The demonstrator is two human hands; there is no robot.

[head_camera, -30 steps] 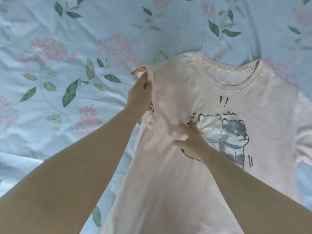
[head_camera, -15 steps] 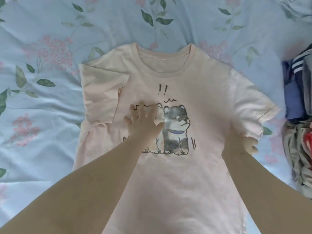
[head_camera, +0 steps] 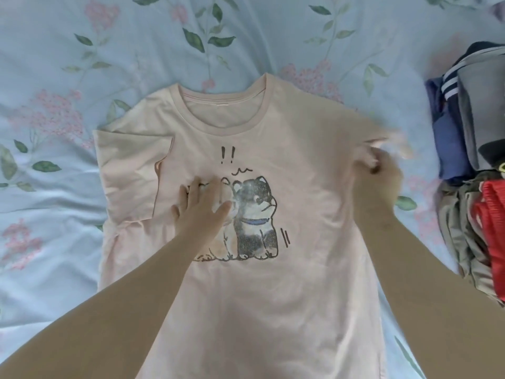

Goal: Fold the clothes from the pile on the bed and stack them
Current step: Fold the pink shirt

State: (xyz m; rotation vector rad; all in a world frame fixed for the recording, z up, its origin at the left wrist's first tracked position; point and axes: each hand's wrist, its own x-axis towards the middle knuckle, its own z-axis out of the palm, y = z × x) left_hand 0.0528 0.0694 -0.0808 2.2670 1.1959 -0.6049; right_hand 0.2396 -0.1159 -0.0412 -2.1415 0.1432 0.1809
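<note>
A pale pink T-shirt point(head_camera: 300, 165) with a cartoon dog print lies face up on the bed, neck away from me. Its left sleeve is folded in over the chest. My left hand point(head_camera: 202, 212) presses flat on the print with straight, spread fingers. My right hand point(head_camera: 379, 170) grips the shirt's right sleeve, blurred with motion, and lifts it in over the shirt's right side. To the right lies a pile of clothes point(head_camera: 472, 170) in blue, grey, olive and red.
The bed sheet point(head_camera: 82, 64) is light blue with pink flowers and green leaves, and spreads to the left of and beyond the shirt. The clothes pile reaches the right edge of the view.
My left hand let go of the folded left sleeve and now presses on the print. My right hand moved from the chest to the right sleeve, gripped it and is bringing it inward.
</note>
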